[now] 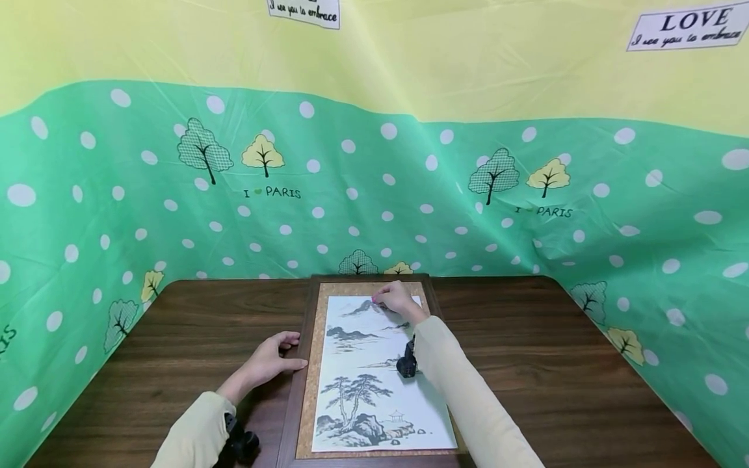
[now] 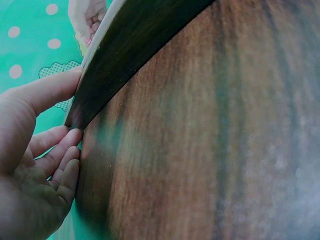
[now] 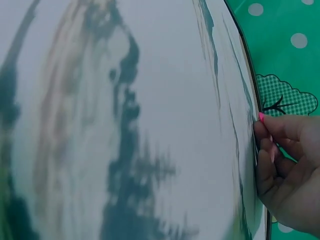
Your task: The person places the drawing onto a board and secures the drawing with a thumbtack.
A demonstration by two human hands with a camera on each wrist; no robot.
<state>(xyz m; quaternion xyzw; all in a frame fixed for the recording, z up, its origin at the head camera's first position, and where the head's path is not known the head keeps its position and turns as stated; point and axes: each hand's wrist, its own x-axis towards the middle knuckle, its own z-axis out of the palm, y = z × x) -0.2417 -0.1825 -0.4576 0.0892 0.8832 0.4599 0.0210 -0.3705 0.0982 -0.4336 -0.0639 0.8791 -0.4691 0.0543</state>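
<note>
A sheet of white paper (image 1: 351, 354) printed with an ink landscape of mountains and pines lies on a cork board (image 1: 310, 409) with a dark wooden frame (image 1: 292, 416). At the sheet's far end, my right hand (image 1: 398, 300) pinches a small pink push pin (image 3: 261, 116) between thumb and fingers; its tip is hidden. My left hand (image 1: 266, 357) is at the board's left side. In the left wrist view, its thumb and loosely bent fingers (image 2: 60, 150) touch the frame's outer edge (image 2: 130, 45).
Under the board is a dark brown wooden table (image 1: 556, 364), reaching out on both sides. Behind it hangs a green and yellow cloth (image 1: 409, 182) with dots and trees. Each wrist wears a black camera, such as the right one (image 1: 406, 361).
</note>
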